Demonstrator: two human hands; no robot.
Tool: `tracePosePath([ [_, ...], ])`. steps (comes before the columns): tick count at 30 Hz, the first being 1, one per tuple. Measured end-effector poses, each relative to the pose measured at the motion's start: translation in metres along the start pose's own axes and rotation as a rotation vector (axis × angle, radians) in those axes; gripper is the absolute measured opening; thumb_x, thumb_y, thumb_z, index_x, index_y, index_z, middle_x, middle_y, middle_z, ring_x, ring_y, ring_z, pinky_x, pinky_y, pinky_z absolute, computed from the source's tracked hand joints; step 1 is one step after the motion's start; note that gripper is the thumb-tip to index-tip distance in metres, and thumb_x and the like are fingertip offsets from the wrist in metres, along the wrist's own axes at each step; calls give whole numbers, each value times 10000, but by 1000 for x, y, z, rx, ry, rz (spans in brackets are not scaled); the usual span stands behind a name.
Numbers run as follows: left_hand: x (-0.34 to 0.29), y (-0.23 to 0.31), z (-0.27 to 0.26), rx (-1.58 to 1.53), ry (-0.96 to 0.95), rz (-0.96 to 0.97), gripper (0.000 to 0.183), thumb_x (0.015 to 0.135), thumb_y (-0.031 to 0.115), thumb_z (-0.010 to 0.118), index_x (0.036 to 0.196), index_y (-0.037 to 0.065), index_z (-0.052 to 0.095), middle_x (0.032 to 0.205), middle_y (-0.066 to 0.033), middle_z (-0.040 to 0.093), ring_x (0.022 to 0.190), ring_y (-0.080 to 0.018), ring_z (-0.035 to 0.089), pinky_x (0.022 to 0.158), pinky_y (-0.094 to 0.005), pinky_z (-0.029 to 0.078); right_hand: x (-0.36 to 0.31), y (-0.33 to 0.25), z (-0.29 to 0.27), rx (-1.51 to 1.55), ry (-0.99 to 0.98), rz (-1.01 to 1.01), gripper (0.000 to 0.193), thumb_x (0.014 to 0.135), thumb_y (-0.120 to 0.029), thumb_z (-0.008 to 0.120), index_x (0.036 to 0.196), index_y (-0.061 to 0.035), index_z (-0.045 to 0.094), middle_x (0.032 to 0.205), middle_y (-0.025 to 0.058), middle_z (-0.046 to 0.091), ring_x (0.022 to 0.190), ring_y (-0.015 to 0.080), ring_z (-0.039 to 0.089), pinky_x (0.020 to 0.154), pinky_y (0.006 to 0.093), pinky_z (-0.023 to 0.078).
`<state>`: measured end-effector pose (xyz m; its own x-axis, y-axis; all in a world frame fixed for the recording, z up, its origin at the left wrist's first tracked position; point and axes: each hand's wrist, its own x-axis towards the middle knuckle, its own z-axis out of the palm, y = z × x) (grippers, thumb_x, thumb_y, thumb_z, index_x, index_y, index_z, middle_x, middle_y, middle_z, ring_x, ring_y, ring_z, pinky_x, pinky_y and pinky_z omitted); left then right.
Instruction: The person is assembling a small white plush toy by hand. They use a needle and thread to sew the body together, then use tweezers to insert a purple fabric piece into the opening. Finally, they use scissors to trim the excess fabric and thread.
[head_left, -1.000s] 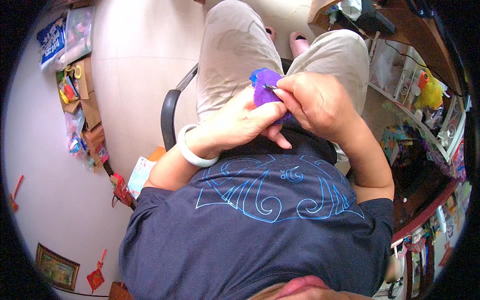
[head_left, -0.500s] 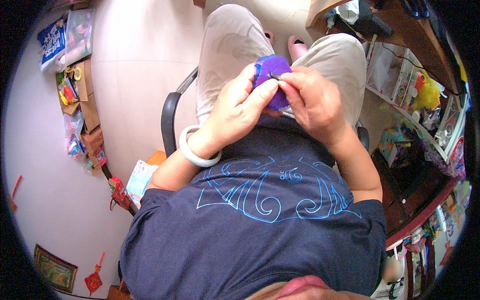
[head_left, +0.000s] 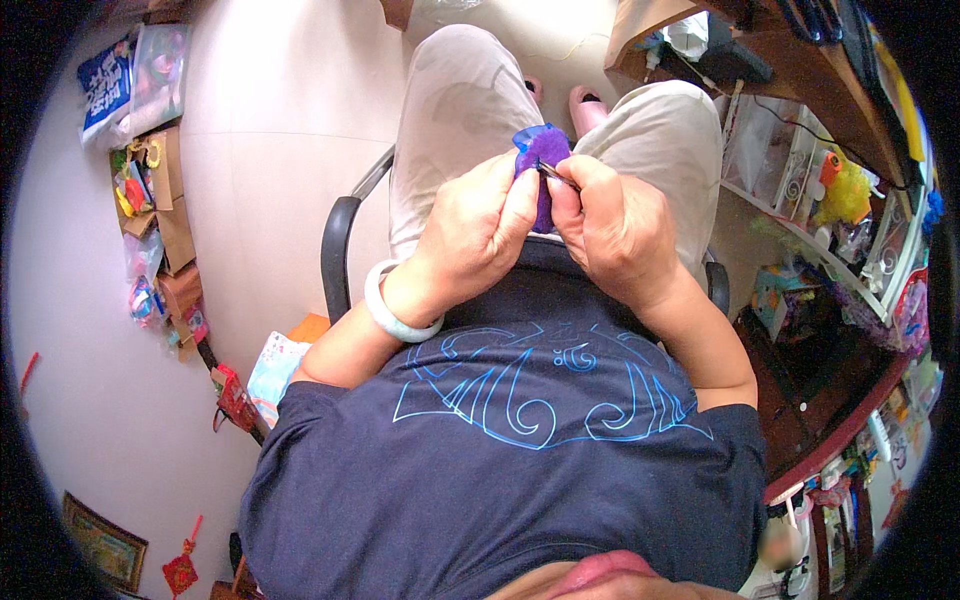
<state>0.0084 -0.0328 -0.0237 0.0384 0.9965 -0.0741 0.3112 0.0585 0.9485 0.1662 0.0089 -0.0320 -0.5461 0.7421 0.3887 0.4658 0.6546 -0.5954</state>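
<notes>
Above my lap, my left hand [head_left: 472,228] grips a small fuzzy purple piece [head_left: 552,152] with shiny blue material [head_left: 530,142] along its left edge. Its thumb presses on the near face, and the other fingers are hidden behind. My right hand [head_left: 628,232] is closed in a pinch on a slender dark piece [head_left: 561,177], perhaps metal. The tip of that slender piece meets the purple surface beside my left thumb. Its exact kind is too small to make out. A pale bangle [head_left: 384,304] circles my left wrist.
Black chair armrests [head_left: 338,245] flank my lap. A wooden tabletop [head_left: 640,32] juts in at the upper right, above a white rack [head_left: 800,222] with a yellow fluffy thing [head_left: 843,195]. Cardboard boxes [head_left: 174,222] line the left wall. Pink slippers [head_left: 588,113] show beyond my knees.
The purple piece has turned, showing a narrower face and more of the blue material. My right hand has shifted slightly down and turned, so more of the slender dark piece shows.
</notes>
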Motion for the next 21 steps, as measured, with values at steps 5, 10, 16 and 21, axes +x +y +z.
tracePosePath([
  [5,0,0,6,-5,90,-75,180,917,148,468,879,2,567,721,-186,562,648,-360,571,594,-396,456,-1,0,9,57,74,-69,130,824,-73,628,850,-44,504,588,86,519,476,246,548,438,361,446],
  [10,0,-7,10,-19,146,-74,204,917,172,473,851,5,568,706,-184,557,626,-345,566,577,-391,447,-5,-2,17,75,148,5,143,803,-43,652,877,-37,529,628,92,539,499,263,567,455,358,461],
  [16,0,-6,8,-67,107,-149,194,918,161,481,860,-1,571,712,-179,565,633,-325,570,584,-381,445,-5,2,13,339,10,256,159,831,-65,642,927,-32,520,705,126,581,545,301,605,482,382,476],
  [21,1,-11,3,-172,88,-84,163,910,142,502,923,2,584,743,-166,578,648,-295,573,599,-365,452,1,5,8,250,-38,216,171,842,-117,641,948,-47,526,724,126,603,564,299,618,484,390,474],
])
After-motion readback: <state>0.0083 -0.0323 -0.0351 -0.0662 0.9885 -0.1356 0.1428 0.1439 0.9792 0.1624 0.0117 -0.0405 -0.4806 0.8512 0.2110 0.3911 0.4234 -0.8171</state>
